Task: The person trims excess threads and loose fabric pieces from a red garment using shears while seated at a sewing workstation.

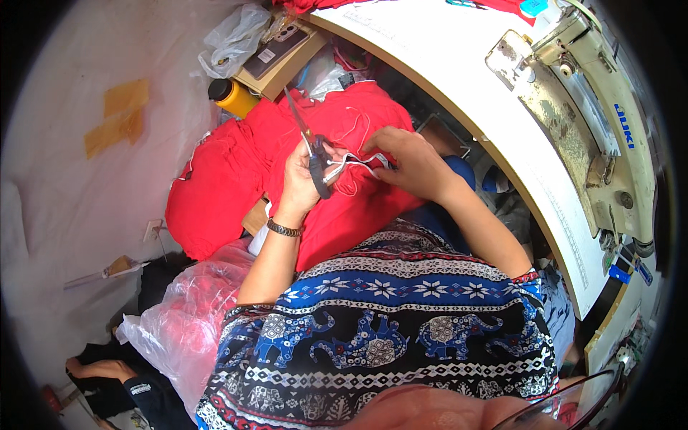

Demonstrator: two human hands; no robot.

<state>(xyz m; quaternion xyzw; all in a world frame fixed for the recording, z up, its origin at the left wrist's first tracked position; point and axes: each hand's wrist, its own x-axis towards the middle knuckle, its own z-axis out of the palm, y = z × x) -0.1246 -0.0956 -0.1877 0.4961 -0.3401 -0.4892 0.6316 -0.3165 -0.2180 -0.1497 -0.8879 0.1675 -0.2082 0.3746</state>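
Note:
A pair of scissors [318, 170] with dark handles rests in my left hand [298, 178], its blades pointing up and away. The fingers of that hand are closed around the scissors and also meet the edge of a red garment [344, 233] spread over my lap. White trim [349, 160] runs along the garment's opening, between both hands. My right hand [412, 163] is closed, with its fingertips pinching the trimmed edge from the right. Loose red threads [346, 188] hang by the opening. The fingertips of the right hand are partly hidden.
A heap of red cloth [215, 186] lies to the left. Beyond it are a yellow bottle [240, 102] and a cardboard box [297, 66] bearing a phone [276, 51]. A white table [459, 61] with a sewing machine [609, 136] curves along the right. Another person's arm [104, 368] shows lower left.

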